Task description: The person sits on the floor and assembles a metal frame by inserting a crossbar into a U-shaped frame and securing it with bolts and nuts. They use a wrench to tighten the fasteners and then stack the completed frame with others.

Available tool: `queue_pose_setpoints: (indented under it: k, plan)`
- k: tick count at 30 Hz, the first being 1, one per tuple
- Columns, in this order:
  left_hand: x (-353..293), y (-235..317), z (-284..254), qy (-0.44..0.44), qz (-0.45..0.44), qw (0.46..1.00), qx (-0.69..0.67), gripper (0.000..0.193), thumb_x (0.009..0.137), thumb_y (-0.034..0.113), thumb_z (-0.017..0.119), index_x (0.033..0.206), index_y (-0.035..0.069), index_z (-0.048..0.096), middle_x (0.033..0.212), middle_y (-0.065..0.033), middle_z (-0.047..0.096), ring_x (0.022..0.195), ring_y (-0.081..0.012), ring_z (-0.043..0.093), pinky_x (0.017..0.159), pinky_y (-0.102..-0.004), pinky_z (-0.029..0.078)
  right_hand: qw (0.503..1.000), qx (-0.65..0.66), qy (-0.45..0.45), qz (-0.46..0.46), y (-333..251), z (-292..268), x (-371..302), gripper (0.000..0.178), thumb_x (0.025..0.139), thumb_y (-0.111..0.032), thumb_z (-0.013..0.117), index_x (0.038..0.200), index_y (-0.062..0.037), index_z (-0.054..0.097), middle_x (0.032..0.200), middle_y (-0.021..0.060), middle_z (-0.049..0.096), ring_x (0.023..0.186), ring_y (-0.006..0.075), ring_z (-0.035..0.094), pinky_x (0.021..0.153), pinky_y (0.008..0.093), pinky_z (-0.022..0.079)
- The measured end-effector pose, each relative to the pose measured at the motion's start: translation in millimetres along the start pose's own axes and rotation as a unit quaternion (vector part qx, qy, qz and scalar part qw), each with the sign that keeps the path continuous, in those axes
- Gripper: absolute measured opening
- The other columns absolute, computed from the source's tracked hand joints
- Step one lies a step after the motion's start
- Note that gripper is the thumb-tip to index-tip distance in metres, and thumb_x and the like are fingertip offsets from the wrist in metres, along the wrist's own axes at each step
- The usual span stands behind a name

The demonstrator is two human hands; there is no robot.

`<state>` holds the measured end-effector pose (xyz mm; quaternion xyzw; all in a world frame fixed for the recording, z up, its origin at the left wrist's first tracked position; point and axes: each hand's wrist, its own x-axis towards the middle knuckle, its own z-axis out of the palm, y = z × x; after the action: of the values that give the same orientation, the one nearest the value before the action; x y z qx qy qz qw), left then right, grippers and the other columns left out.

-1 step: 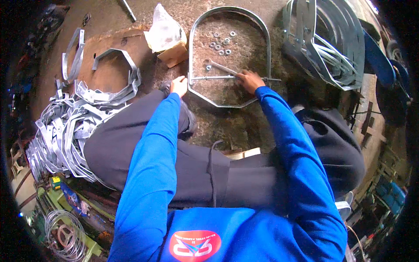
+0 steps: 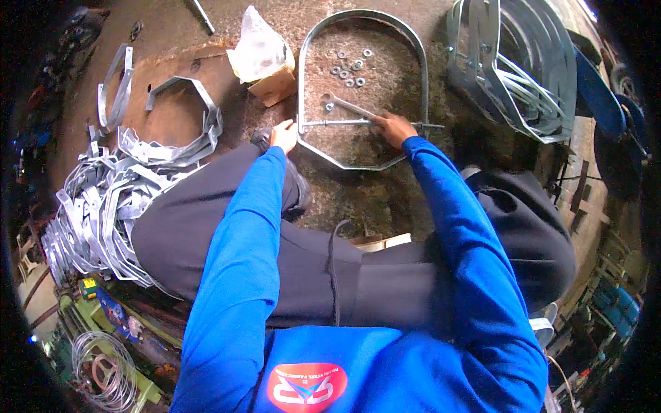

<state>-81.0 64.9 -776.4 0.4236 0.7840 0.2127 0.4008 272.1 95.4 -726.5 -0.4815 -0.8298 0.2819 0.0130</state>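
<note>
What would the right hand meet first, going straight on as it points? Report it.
The wrench: its handle end lies at the fingers of the right hand, apparently touching them, though depth there is unclear. Past the wrench, roughly along that line, comes the left side of the metal frame.

I have the frame (image 2: 424,76) lying before the person (image 2: 399,372), the rod (image 2: 330,123) crossing it, loose nuts (image 2: 357,66) inside its far part and the wrench (image 2: 357,108) between nuts and rod. I see the box (image 2: 275,88) just left of the frame, the bracket pile (image 2: 113,199) farther left and nearer, and the frame bundle (image 2: 561,62) to its right.
</note>
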Motion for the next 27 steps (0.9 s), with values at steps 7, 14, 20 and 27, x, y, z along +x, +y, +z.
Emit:
queue_pose_setpoints:
  k: [7, 14, 20, 27]
  plan:
    - [6.5, -16.0, 2.2, -0.011, 0.059, 0.998, -0.023, 0.022, 0.082, 0.024, 0.060, 0.089, 0.005, 0.068, 0.083, -0.0098, 0.068, 0.074, -0.0157, 0.061, 0.068, -0.0313, 0.046, 0.981, 0.161, -0.101, -0.026, 14.2, 24.4, 8.9, 0.042, 0.077, -0.005, 0.052, 0.116, -0.0177, 0.058, 0.096, 0.0154, 0.056, 0.096, 0.0345, 0.056, 0.079, 0.0414, 0.046]
    - [-20.5, 29.9, 15.2, 0.011, 0.111, 0.989, 0.098, 0.022, 0.076, 0.023, 0.065, 0.088, 0.004, 0.066, 0.070, -0.0079, 0.065, 0.057, -0.0148, 0.056, 0.056, -0.0334, 0.044, 0.991, 0.117, -0.023, -0.054, 28.3, 15.9, 0.8, 0.031, 0.084, -0.013, 0.052, 0.115, -0.0142, 0.058, 0.099, 0.0187, 0.062, 0.088, 0.0372, 0.059, 0.078, 0.0412, 0.047]
    - [-30.7, 53.3, 10.6, 0.024, 0.077, 0.974, 0.210, 0.014, 0.072, 0.022, 0.065, 0.080, 0.012, 0.068, 0.058, -0.0112, 0.058, 0.052, -0.0198, 0.055, 0.052, -0.0371, 0.040, 0.980, 0.180, -0.072, -0.052, 18.8, 12.4, 0.2, 0.030, 0.084, -0.021, 0.056, 0.114, -0.0193, 0.060, 0.097, 0.0190, 0.063, 0.085, 0.0385, 0.059, 0.076, 0.0428, 0.047]
    - [-27.2, 48.3, 7.7, 0.050, 0.091, 0.981, 0.162, 0.015, 0.073, 0.025, 0.065, 0.072, 0.011, 0.071, 0.054, -0.0060, 0.061, 0.048, -0.0141, 0.056, 0.051, -0.0305, 0.041, 0.996, 0.068, -0.015, -0.060, 4.6, -8.5, -3.2, 0.030, 0.081, -0.020, 0.056, 0.110, -0.0178, 0.062, 0.088, 0.0161, 0.063, 0.081, 0.0352, 0.060, 0.073, 0.0443, 0.047]
